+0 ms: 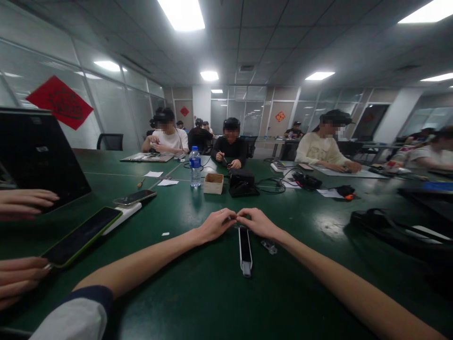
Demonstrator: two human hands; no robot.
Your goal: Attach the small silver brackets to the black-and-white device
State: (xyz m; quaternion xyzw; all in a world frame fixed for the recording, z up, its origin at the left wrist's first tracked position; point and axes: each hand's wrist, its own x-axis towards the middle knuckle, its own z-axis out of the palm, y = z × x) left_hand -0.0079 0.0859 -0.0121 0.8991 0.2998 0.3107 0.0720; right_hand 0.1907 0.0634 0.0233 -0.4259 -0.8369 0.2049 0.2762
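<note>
My left hand (pixel 216 224) and my right hand (pixel 259 223) meet fingertip to fingertip above the green table (pixel 198 293). Both are closed in a pinch, and whatever lies between the fingertips is too small to make out. Just below them a slim white device with a dark face (pixel 245 250) lies lengthwise on the table, its grey end towards me. A small metallic piece (pixel 269 246) rests beside my right wrist, partly behind it.
A water bottle (pixel 195 167), a small open box (pixel 213 183) and a black device (pixel 243 183) stand ahead. Phones (pixel 83 236), another person's hands (pixel 21 276) and a laptop (pixel 38 160) are at left. A black strap (pixel 385 226) lies right.
</note>
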